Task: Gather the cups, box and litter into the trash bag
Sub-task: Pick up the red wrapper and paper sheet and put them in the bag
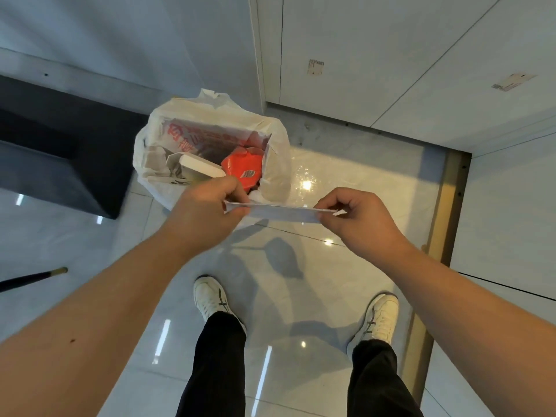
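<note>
A white plastic trash bag [272, 139] with red print stands open on the glossy floor, straight ahead of my feet. Inside it I see a red cup lid [242, 168], a white box [201, 165] and crumpled paper. Just in front of the bag, both hands hold a thin pale-blue strip of paper or card [282, 212] stretched level between them. My left hand [207, 206] pinches its left end and my right hand [358, 215] pinches its right end. The strip hovers over the bag's near rim.
A dark low block of furniture [60, 152] stands left of the bag. White cabinet panels [391, 55] rise behind and to the right, with a brass floor strip [442, 221] along them. A dark stick with a pale tip [33, 278] lies at the left. My white shoes [210, 299] stand below.
</note>
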